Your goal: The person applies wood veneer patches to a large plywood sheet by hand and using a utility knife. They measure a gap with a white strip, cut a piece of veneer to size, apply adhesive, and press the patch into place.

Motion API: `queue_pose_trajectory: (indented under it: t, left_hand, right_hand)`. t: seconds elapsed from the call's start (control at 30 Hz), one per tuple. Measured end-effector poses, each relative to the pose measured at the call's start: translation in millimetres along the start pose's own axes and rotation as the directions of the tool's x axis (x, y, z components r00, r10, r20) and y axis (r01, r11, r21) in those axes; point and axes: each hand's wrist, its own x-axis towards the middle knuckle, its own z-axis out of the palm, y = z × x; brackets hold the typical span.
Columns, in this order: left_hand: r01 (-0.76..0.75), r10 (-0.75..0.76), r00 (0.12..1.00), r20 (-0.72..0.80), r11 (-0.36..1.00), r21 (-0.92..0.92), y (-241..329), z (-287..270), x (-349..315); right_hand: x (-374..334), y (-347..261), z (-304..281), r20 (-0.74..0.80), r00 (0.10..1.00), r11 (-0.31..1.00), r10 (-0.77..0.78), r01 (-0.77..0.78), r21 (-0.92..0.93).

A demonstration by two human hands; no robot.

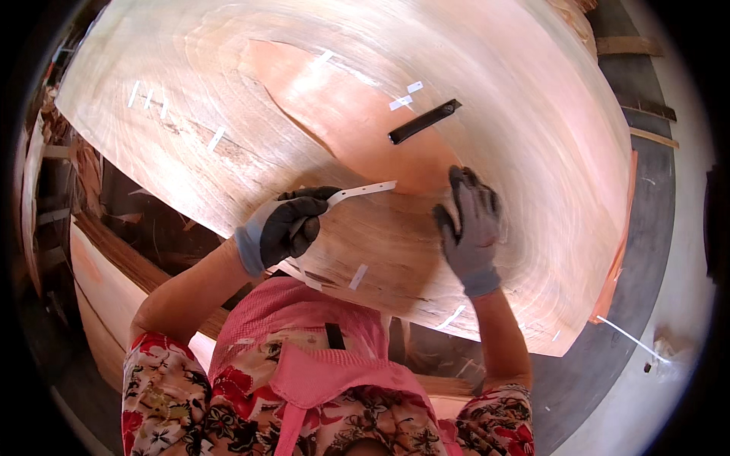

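A large pale wood veneer sheet (532,175) spreads out before me, with an orange-toned veneer piece (357,114) showing in its middle. My left hand (293,226), in a grey glove with dark fingers, is closed on a strip of white perforated tape (361,189). The tape's free end points right, over the lower edge of the orange piece. Flat on the sheet, beside that piece's lower right end, lies my gloved right hand (473,228), open with thumb and fingers apart. A slim black tool (424,121) rests on the orange piece, beyond both hands.
Short white tape pieces (217,139) stick to the sheet in several places. Wood scraps and torn veneer (87,163) lie at the left, near another wood sheet (106,292). Dark floor (646,197) runs along the right, with wood offcuts (630,46) at the upper right.
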Motion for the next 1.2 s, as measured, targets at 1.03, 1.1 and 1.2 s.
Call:
queue_pose_trajectory:
  t: [1.03, 1.1, 1.2]
  left_hand:
    - [0.158, -0.116, 0.986, 0.117, 0.87, -0.467, -42, -36, -7]
    - [0.159, -0.14, 0.987, 0.075, 0.853, -0.497, -37, -31, -11]
    - [0.027, -0.02, 0.999, 0.031, 0.965, -0.261, -35, -39, -10]
  right_hand:
    - [20, -74, 69, 0.265, 0.951, 0.981, -0.158, 0.182, -0.068]
    - [22, -79, 68, 0.291, 0.942, 0.973, -0.165, 0.204, -0.111]
    - [25, -83, 65, 0.325, 0.932, 0.963, -0.161, 0.221, -0.156]
